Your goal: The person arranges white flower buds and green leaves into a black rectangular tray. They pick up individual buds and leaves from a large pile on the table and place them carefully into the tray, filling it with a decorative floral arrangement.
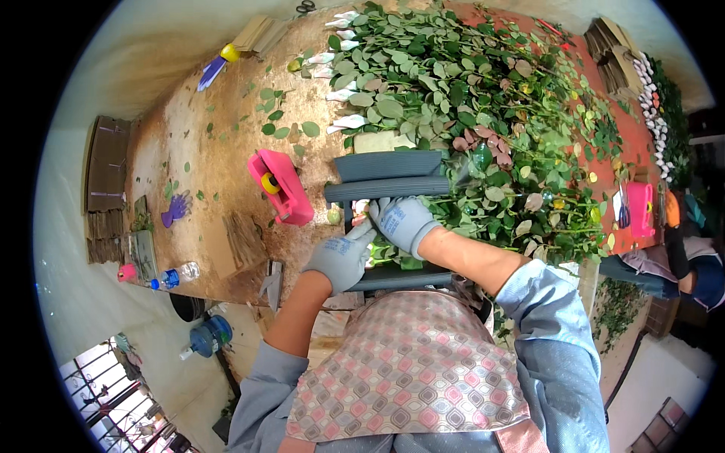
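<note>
My left hand [340, 260], in a grey glove, reaches in from the lower left, its fingers together and pointing at some pale pink rose heads [361, 212]. Over the leafy stems just beside them, my right hand [404, 224], gloved alike, is closed with its fingers bent down at the roses. What lies under both sets of fingertips is mostly hidden. The roses lie in a rack with dark ribbed padded bars [387, 188]; another padded bar [400, 278] runs along the near side, by my apron.
Many leafy rose stems [453, 90] with white-wrapped heads cover the table's far right. A pink tape dispenser [281, 187] stands left of the rack, near cardboard sheets [244, 243]. Further left are a purple glove [177, 209] and a bottle [177, 276]. Another person [680, 257] stands at right.
</note>
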The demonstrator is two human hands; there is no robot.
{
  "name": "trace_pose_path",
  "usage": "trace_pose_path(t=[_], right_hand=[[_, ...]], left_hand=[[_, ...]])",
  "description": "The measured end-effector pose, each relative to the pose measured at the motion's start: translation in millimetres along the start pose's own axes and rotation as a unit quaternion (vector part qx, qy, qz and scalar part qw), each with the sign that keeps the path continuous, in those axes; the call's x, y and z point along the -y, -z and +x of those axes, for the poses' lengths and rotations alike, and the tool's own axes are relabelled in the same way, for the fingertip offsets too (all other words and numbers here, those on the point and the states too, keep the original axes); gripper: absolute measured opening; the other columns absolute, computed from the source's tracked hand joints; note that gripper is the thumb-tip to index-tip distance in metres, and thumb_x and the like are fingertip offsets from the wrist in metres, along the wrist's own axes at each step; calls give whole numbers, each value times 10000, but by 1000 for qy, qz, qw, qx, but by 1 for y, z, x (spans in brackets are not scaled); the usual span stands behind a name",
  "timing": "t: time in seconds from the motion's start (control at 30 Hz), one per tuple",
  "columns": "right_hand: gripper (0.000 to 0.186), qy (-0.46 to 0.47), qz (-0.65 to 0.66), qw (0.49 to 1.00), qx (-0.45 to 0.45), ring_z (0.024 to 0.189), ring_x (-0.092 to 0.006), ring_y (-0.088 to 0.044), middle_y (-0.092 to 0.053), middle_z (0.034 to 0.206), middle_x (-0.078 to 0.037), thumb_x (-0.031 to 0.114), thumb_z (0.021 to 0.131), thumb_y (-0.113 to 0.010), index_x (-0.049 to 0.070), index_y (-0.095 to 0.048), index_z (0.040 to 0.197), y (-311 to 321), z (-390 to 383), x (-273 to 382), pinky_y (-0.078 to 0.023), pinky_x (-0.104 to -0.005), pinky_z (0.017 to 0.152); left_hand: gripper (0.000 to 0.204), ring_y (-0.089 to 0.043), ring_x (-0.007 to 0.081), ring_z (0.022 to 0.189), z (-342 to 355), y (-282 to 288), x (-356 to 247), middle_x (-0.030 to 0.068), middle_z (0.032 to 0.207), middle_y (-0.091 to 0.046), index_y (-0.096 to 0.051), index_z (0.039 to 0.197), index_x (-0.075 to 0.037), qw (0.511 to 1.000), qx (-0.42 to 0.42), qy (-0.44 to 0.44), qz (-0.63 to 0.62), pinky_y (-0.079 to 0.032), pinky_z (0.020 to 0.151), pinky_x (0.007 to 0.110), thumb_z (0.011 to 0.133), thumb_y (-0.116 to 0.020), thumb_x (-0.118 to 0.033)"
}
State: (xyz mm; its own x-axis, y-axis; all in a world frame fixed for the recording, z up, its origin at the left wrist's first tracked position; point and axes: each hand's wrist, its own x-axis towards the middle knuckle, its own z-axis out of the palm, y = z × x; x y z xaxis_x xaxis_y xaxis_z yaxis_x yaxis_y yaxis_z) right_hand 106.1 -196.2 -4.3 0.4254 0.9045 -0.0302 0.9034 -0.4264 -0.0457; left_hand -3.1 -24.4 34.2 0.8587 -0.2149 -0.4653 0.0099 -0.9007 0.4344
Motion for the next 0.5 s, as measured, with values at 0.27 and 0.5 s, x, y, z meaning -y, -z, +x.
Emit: trace_pose_path(t=[0.27, 0.5], right_hand=[[350, -38, 81, 986, -138, 831, -253, -664, -618, 969, -90, 194, 899, -601, 75, -591, 1227, 88, -8, -20, -552, -377, 708], [408, -213, 260, 916, 218, 1104, -389, -668, -728, 1060, -224, 299, 856, -733, 37, -681, 1165, 44, 32, -136, -518, -458, 945]], left_hand=[[395, -612, 371, 1214, -21, 3, 12, 150, 1465, -552, -621, 1336, -54, 984, -148, -43, -91, -517, 1002, 422, 966, -551, -175], [304, -639, 354, 1195, -66, 33, 28, 161, 1391, -620, -690, 1237, -47, 943, -266, 4, -197, -522, 999, 394, 994, -563, -181]])
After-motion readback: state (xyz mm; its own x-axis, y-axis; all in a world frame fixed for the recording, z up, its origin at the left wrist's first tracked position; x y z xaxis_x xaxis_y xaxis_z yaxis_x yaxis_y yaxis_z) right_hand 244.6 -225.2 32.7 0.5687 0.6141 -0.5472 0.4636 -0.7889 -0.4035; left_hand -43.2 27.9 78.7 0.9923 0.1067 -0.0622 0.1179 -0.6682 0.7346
